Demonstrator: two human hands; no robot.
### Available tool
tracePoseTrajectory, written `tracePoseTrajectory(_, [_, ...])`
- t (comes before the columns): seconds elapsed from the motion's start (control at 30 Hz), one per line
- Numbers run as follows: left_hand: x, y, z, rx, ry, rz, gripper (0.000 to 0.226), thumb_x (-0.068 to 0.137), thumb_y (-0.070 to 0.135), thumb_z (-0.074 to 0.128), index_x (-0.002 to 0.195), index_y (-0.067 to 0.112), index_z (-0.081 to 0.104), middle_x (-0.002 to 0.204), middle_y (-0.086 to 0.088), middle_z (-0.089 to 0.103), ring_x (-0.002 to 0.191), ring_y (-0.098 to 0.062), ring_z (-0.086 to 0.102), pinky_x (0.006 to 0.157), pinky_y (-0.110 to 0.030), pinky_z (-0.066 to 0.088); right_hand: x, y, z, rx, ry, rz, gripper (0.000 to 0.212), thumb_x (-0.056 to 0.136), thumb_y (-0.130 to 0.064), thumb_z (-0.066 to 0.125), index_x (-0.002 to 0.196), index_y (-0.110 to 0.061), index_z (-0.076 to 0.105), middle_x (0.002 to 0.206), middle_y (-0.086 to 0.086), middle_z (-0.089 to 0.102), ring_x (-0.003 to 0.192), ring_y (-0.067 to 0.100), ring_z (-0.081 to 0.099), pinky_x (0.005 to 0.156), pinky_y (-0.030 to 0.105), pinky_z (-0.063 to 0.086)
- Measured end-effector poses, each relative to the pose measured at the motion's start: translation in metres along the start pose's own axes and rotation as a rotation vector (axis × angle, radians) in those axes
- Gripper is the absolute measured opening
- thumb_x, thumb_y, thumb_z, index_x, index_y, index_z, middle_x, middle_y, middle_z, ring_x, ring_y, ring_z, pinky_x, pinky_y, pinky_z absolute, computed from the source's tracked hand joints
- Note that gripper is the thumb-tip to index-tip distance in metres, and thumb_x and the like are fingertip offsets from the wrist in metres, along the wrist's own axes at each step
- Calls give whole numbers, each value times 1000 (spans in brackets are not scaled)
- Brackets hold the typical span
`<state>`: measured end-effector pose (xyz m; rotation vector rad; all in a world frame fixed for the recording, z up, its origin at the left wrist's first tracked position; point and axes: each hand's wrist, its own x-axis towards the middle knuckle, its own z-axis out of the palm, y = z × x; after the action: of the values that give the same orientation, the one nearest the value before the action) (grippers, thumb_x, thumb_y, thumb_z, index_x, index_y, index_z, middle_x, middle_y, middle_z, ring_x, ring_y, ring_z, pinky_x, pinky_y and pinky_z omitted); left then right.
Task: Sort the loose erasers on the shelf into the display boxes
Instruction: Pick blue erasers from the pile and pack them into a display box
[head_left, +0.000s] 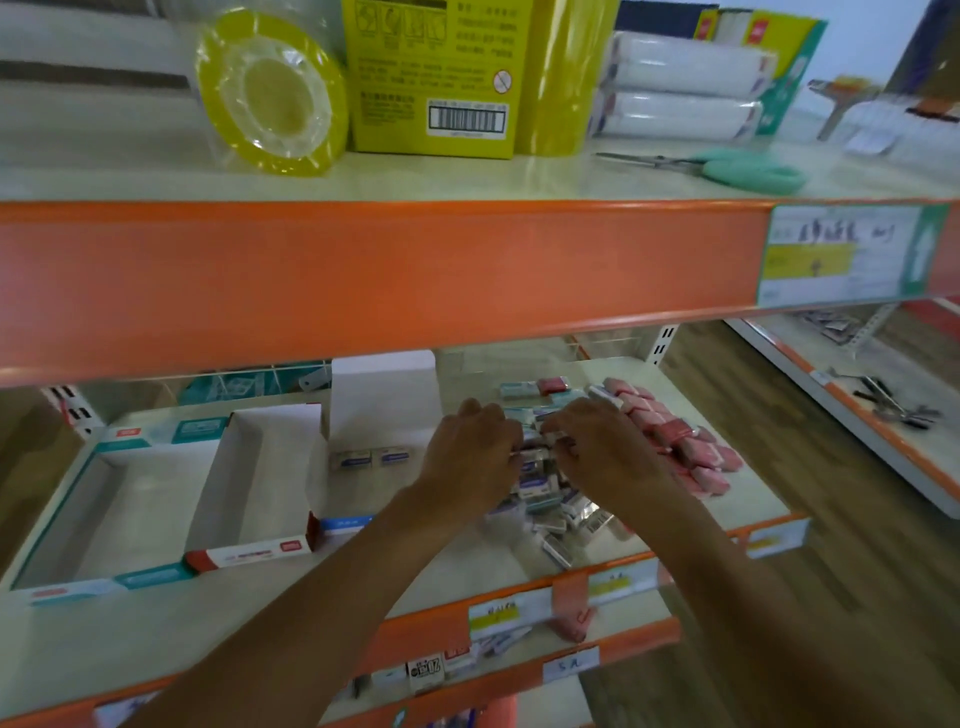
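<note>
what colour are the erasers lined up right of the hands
Pink; the erasers show best in the head view.

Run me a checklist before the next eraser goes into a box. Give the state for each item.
1. Both hands at the loose stock: ok. The left hand and right hand are on the pile of white erasers.
2. An eraser actually gripped: cannot tell. The fingers blur into the wrappers.
3. Room in the teal-trimmed box: ok, nothing shows inside it.
4. Room in the red-trimmed box: ok, nothing shows inside it.
5. Room in the blue-fronted box: ok, only two erasers lie at its back.
</note>
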<state>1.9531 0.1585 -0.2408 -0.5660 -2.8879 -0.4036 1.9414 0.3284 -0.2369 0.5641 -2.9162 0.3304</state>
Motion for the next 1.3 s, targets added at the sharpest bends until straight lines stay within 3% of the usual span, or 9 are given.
tracePoseTrajectory(0.23, [8,6,14,-40,32,-34,29,95,28,47,118,17,62,112,-3,57,108,-21,46,86,-31,42,-2,10,-8,35,14,27,26,96,-21,49,116,-16,65,114,5,61,108,21,53,91,31,43])
tracePoseTrajectory(0.33, [13,5,15,-27,17,-48,30,97,26,43,111,12,66,107,-6,61,103,-21,47,83,-31,43,0,16,-5,24,19,22,24,96,-19,50,113,-15,66,110,6,61,103,20,54,89,32,45])
tracePoseTrajectory(0.53, [19,10,13,-112,14,-80,19,91,17,54,106,12,65,101,-6,65,96,-20,49,81,-30,44,9,21,-7,35,-30,21,19,92,-19,57,105,-14,69,103,7,61,100,23,53,84,33,44])
tracePoseTrajectory(0.7, [24,11,12,-204,-7,-146,27,84,19,67,109,10,66,103,-8,66,90,-21,57,83,-32,50,14,23,-14,78,-104,42,20,93,-20,58,111,-16,68,104,9,57,100,24,50,84,35,44])
tracePoseTrajectory(0.87, [24,12,8,-262,-34,-177,14,79,10,66,92,5,70,83,-7,64,72,-17,55,62,-21,40,18,24,-13,88,-124,56,17,90,-24,63,106,-18,68,99,5,54,97,22,48,79,33,42])
tracePoseTrajectory(1.07, [22,6,0,-290,-7,-198,20,78,9,60,98,10,66,93,-4,60,85,-16,51,69,-24,39,19,20,-12,134,-47,73,5,90,-24,62,92,-20,61,86,-7,56,92,19,47,71,34,39])
tracePoseTrajectory(1.2, [17,-4,-7,-332,-12,-227,22,79,11,59,100,15,62,97,2,59,94,-16,49,73,-26,40,19,9,-15,265,13,32,25,94,-24,56,119,-25,55,94,-5,62,88,16,51,71,31,41])
tracePoseTrajectory(1.3, [11,-14,-11,-335,-4,-249,24,78,13,61,101,20,61,98,3,59,96,-18,51,76,-28,43,19,-1,-17,363,15,15,34,96,-24,51,128,-35,51,98,-7,58,82,8,55,65,20,41])
